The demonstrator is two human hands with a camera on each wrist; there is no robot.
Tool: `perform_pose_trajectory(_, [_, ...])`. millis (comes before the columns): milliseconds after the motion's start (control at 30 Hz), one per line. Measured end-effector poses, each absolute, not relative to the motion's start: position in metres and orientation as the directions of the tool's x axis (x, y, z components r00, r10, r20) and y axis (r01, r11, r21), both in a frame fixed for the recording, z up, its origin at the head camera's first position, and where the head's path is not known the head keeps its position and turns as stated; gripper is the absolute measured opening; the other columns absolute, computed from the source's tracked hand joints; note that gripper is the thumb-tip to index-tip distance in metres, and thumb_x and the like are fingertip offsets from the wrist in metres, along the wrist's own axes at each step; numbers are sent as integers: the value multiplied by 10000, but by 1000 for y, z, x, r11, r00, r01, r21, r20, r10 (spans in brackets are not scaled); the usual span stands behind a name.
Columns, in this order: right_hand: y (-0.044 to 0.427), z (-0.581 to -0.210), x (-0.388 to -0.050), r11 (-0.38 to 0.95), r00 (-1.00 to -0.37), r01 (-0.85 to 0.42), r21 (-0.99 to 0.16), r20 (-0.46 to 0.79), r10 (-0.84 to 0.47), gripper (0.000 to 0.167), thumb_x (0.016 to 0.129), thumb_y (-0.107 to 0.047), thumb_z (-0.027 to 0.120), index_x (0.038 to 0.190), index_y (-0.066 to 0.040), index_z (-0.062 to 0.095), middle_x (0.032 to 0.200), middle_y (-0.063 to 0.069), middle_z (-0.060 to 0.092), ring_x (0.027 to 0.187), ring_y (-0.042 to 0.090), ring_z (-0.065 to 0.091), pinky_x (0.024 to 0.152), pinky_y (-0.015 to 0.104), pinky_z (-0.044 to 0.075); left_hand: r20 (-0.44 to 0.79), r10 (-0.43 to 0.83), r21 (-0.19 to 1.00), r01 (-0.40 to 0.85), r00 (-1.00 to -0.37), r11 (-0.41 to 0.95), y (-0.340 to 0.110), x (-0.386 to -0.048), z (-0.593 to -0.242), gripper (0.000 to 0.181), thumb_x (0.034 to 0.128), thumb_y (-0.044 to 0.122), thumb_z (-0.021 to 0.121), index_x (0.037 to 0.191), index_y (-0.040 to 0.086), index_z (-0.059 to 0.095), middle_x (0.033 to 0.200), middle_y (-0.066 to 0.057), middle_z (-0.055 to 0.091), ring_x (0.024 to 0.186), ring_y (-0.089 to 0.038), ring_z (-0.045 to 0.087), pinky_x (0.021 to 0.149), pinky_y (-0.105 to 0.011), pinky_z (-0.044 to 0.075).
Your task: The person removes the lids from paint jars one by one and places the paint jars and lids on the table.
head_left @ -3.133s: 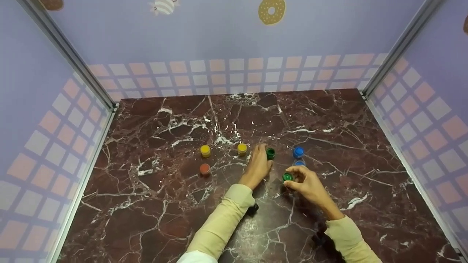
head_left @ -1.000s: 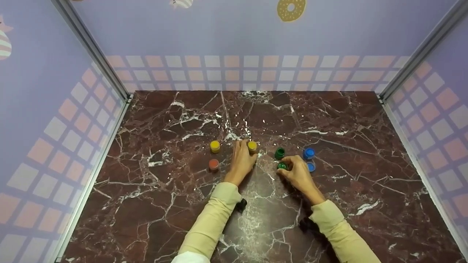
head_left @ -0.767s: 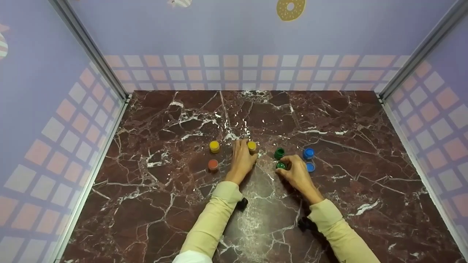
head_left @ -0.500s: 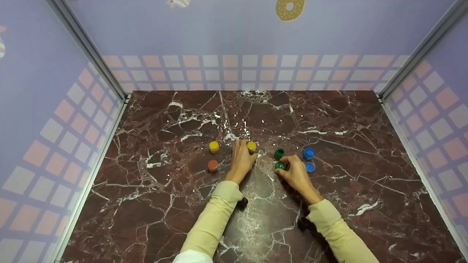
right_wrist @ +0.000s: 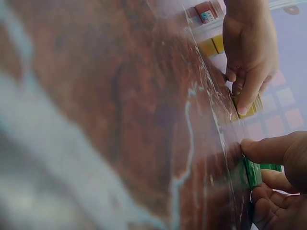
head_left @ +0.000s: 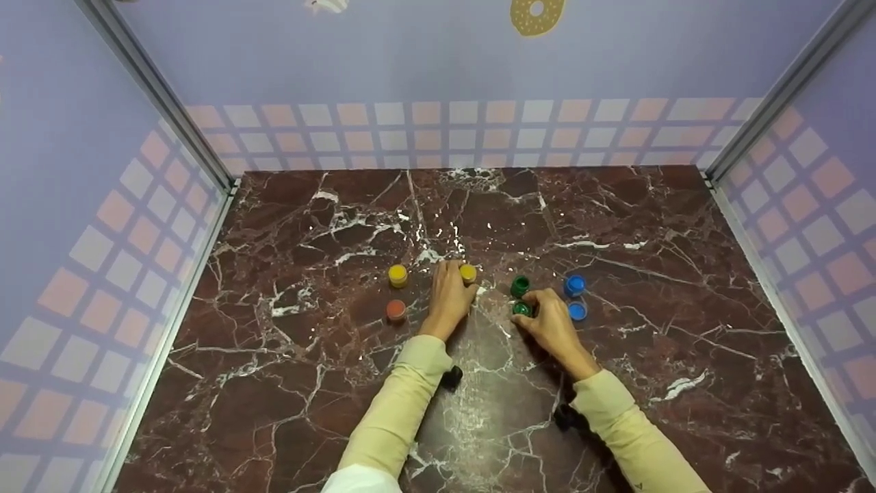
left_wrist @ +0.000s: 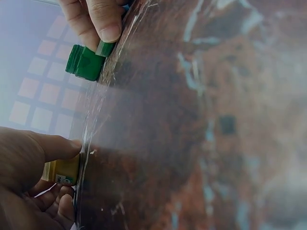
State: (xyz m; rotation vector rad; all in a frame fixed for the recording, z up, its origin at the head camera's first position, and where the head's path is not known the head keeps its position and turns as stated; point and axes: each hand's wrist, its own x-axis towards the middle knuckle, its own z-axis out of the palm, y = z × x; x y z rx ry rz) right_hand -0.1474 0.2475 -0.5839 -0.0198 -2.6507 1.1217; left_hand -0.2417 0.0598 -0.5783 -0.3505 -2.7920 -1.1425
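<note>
My left hand (head_left: 449, 298) grips a small yellow paint jar (head_left: 467, 273) standing on the table, thumb on one side and fingers round the other, as the left wrist view shows. My right hand (head_left: 554, 325) pinches a green lid (head_left: 521, 309) between thumb and fingers, down at the tabletop. Just behind that lid stands an uncapped green paint jar (head_left: 520, 284). In the right wrist view the green lid (right_wrist: 253, 172) is on edge to the camera, and the yellow jar (right_wrist: 254, 106) is partly hidden by the left hand.
To the right stands a blue paint jar (head_left: 575, 285) with a blue lid (head_left: 577, 311) lying in front of it. Leftward are another yellow jar (head_left: 397, 275) and an orange-red jar (head_left: 395, 310). Patterned walls enclose the marbled table (head_left: 260, 397) at the back and sides.
My left hand has gone from the green jar leftward to the yellow jar and grips it. My right hand has brought the green lid forward and left, down in front of the green jar.
</note>
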Motion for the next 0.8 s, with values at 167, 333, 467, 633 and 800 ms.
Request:
perform_pose_trajectory(167, [246,-580,-147,703,-968,-78,-707,224,117,372,774,-40,888,1060,89,687,988,214,643,880,355,606,811,515,500,188,182,674,261,-965,691,58,-242,-576,374,844,84,823,1148,-41,645,1106,-178,614,1098,-354,588,1004,-445,457])
perform_pose_trajectory(333, [247,-580,-147,704,-966,-79,-706,227,120,396,763,-42,897,1065,100,682,993,227,640,908,380,617,837,529,504,194,193,670,273,-962,690,58,-242,-575,357,831,69,823,1119,-51,649,1077,-184,619,1078,-366,597,995,-446,460])
perform_pose_trajectory(467, [248,-582,-147,705,-962,-88,-704,245,124,424,746,-56,915,1063,105,685,987,236,644,917,393,624,843,538,511,186,194,663,268,-963,699,59,-242,-574,344,840,71,821,1111,-53,649,1076,-188,618,1076,-371,597,994,-451,462])
perform_pose_trajectory(633, [249,-583,-146,699,-959,-96,-709,254,125,402,757,-102,920,1034,96,706,964,219,661,878,355,613,802,506,500,160,189,655,248,-969,714,59,-242,-574,351,836,87,837,1100,-58,657,1074,-186,615,1063,-371,602,981,-455,472])
perform_pose_trajectory(800, [251,-580,-143,670,-963,-77,-739,229,143,333,813,-130,880,1015,81,719,954,189,664,873,324,590,795,465,477,138,201,670,241,-970,702,57,-238,-573,360,839,84,837,1116,-60,657,1092,-186,612,1072,-367,601,981,-457,474])
